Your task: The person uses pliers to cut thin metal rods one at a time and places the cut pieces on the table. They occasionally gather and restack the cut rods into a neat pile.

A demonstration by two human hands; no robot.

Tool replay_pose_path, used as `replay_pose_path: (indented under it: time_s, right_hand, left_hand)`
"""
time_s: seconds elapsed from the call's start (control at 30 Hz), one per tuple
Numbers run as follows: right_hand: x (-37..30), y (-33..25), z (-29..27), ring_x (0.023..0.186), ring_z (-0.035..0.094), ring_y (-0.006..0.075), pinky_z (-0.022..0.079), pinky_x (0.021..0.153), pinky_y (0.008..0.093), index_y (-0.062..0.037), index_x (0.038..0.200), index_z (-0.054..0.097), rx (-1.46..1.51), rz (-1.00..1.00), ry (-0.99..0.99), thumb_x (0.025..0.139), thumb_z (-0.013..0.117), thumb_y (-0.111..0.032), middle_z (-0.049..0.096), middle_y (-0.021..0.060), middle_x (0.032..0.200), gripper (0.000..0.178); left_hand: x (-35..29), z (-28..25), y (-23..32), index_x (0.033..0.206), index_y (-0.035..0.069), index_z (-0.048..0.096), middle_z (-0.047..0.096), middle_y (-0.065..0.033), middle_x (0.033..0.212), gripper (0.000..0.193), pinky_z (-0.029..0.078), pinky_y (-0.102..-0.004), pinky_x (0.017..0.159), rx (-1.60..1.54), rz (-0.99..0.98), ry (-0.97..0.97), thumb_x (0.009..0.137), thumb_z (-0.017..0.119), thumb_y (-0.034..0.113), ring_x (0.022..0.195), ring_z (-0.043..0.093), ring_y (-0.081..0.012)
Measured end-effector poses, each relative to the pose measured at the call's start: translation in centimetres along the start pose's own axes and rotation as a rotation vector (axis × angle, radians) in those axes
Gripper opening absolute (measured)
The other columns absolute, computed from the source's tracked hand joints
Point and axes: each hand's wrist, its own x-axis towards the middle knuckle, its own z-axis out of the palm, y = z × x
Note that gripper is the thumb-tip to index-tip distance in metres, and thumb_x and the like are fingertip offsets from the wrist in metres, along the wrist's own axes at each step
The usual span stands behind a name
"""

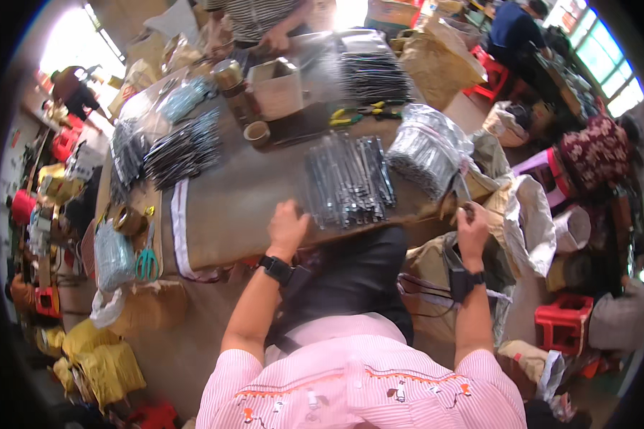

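My left hand point(288, 229) rests on the table's near edge, just left of a loose pile of thin dark metallic strips point(349, 182). Its thumb stands a little apart from the bent fingers, and nothing shows between them. Over the table's right corner, beside the open sacks, my right hand point(472, 227) is closed; what it grips, if anything, is too small to name. Between the hands and farther back lies a bundle of clear plastic-wrapped strips point(428, 149). Both wrists carry dark bands.
Stacks of dark strips lie at the back point(373, 75) and left point(184, 149) of the brown table point(229, 214). Pliers point(345, 117), a tape roll point(256, 133), a white bin point(275, 89) and teal scissors point(147, 263) sit there. A white sack point(531, 225) and red stool point(564, 323) are right. Another person stands opposite.
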Motion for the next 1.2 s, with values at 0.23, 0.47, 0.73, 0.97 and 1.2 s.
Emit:
replay_pose_path:
  time_s: [0.23, 0.47, 0.73, 0.97, 1.2]
  right_hand:
    - [1.0, 3.4, 2.7, 0.117, 0.048, 0.0421, 0.04, 0.101, 0.0453, 0.0024, 0.129, 0.049, -0.255, 0.079, -0.103, 0.076, 0.075, -0.029, 0.05, 0.0261, 0.122, 0.067]
    - [3.2, 2.3, 4.5, 0.119, 0.042, 0.049, 0.038, 0.104, 0.0488, 0.0006, 0.147, 0.026, -0.392, 0.144, -0.373, 0.069, 0.078, -0.022, 0.043, 0.0313, 0.125, 0.095]
    - [3.1, 4.2, 3.8, 0.102, 0.058, 0.0393, 0.048, 0.091, 0.0454, 0.0003, 0.135, 0.042, -0.172, 0.333, -0.285, 0.077, 0.06, -0.015, 0.057, 0.0197, 0.104, 0.063]
    - [0.0, 2.3, 0.7, 0.072, 0.062, 0.0267, 0.053, 0.068, 0.0401, -0.0043, 0.102, 0.058, 1.588, 0.971, -0.407, 0.078, 0.051, -0.003, 0.063, 0.0103, 0.086, 0.025]
    - [0.2, -0.7, 4.5, 0.069, 0.063, 0.0231, 0.051, 0.066, 0.0336, -0.0033, 0.089, 0.06, 0.839, 0.586, -0.258, 0.081, 0.064, -0.013, 0.065, 0.0087, 0.078, 0.013]
  left_hand:
    - [1.6, -0.8, -1.5, 0.098, 0.003, 0.061, 0.065, -0.0195, 0.099, 0.025, 0.052, -0.048, 0.082, 0.098, 0.055, 0.002, 0.078, 0.067, 0.016, 0.093, 0.063, -0.0404]
    - [1.2, -2.3, -2.2, 0.101, -0.004, 0.063, 0.067, -0.0194, 0.091, 0.025, 0.056, -0.0398, 0.073, -0.135, -0.006, -0.062, 0.079, 0.062, 0.006, 0.081, 0.067, -0.0329]
    - [-2.4, -5.0, -2.5, 0.102, -0.007, 0.058, 0.064, -0.0134, 0.089, 0.018, 0.056, -0.0277, 0.066, -1.111, -0.439, -0.376, 0.086, 0.058, 0.001, 0.076, 0.067, -0.0212]
    - [-6.4, -6.3, -3.8, 0.103, 0.005, 0.058, 0.066, -0.0076, 0.089, 0.019, 0.051, -0.026, 0.064, -1.397, -0.58, -0.358, 0.085, 0.061, 0.004, 0.078, 0.066, -0.0204]
    - [-8.1, -6.3, -2.4, 0.103, 0.006, 0.059, 0.066, -0.0073, 0.088, 0.018, 0.051, -0.023, 0.061, -1.416, -0.561, -0.338, 0.086, 0.062, 0.002, 0.075, 0.067, -0.0187]
